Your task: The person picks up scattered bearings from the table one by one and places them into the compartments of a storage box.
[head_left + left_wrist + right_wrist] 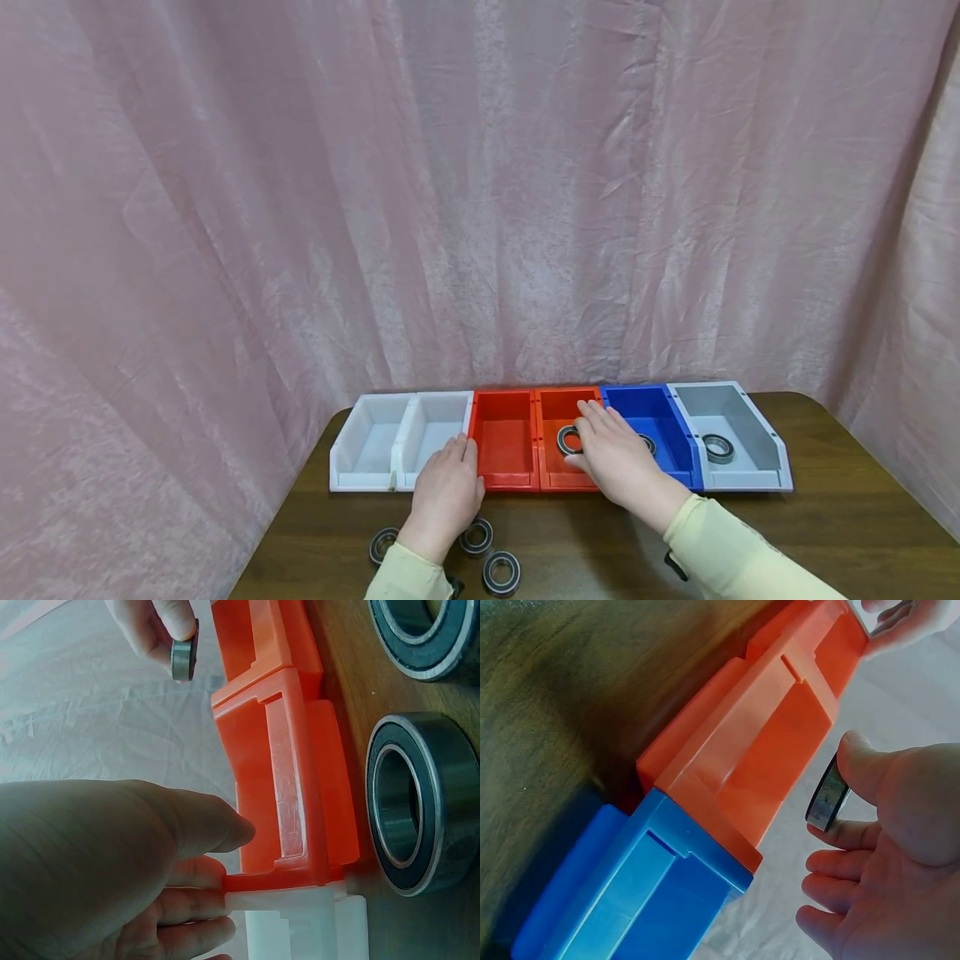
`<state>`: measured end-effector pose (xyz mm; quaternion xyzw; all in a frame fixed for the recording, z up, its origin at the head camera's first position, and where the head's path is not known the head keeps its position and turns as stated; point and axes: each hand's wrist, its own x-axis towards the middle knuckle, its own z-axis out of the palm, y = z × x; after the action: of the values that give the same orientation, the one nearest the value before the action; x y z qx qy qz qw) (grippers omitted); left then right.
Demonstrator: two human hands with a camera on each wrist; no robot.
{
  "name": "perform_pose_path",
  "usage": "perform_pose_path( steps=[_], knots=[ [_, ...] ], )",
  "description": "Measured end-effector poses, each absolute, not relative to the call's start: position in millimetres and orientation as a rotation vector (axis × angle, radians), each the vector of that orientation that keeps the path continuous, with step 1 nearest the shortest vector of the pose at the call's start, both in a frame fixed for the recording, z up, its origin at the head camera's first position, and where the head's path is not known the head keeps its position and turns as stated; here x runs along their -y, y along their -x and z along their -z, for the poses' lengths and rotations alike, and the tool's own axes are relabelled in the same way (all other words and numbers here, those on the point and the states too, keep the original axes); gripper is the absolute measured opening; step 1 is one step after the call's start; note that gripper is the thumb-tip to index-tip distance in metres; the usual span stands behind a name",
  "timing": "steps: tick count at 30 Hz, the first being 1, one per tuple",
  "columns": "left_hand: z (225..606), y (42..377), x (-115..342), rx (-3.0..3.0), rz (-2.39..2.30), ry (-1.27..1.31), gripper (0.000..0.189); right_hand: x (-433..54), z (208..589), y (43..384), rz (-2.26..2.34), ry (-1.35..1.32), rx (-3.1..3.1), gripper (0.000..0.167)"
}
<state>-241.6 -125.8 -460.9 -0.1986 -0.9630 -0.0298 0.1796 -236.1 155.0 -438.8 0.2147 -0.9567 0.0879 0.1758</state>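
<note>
My right hand pinches a ball bearing between thumb and index finger, over the right red bin. Its other fingers stay loosely extended. The left hand has its fingers fairly straight, with the fingertips at the shared edge of the left red bin and a white bin. No object shows in it. Beneath and beside the left forearm, bearings lie on the table: one bearing to the left, partly hidden by the sleeve, and two to the right, a nearer bearing and a farther bearing.
The bins stand side by side in a row on a brown wooden table. A blue bin holds a bearing partly hidden by my right hand. The grey bin at the right end holds another bearing. A pink curtain hangs behind.
</note>
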Motion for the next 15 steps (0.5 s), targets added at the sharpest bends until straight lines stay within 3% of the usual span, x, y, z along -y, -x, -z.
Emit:
perform_pose_path(
  steps=[15],
  knots=[
    [465,244,128,2.675,0.074,0.597,0.057,-148,447,254,-0.304,-0.542,2.775,0.056]
  ],
)
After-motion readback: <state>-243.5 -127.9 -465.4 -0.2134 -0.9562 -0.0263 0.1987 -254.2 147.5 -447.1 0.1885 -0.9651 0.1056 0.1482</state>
